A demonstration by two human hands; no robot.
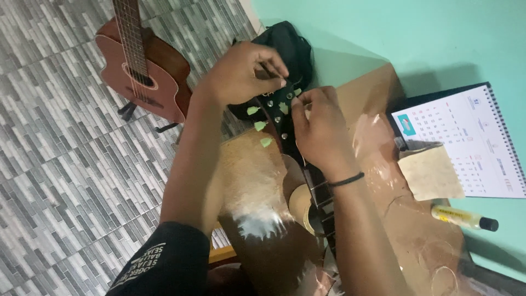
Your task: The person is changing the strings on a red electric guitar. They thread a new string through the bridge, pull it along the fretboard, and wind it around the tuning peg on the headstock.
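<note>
1. The left hand (244, 71) pinches closed at the far end of a dark guitar headstock (274, 112); what it nips is too small to tell.
2. The right hand (320, 129) grips the headstock's right edge, fingers curled shut by the pale green tuning pegs (257, 125).
3. The headstock lies over a brown table (257, 175); a tape roll (301, 205) sits under the neck.
4. A calendar (476, 142) lies far right; a black bag (287, 44) sits beyond, its contents hidden.
</note>
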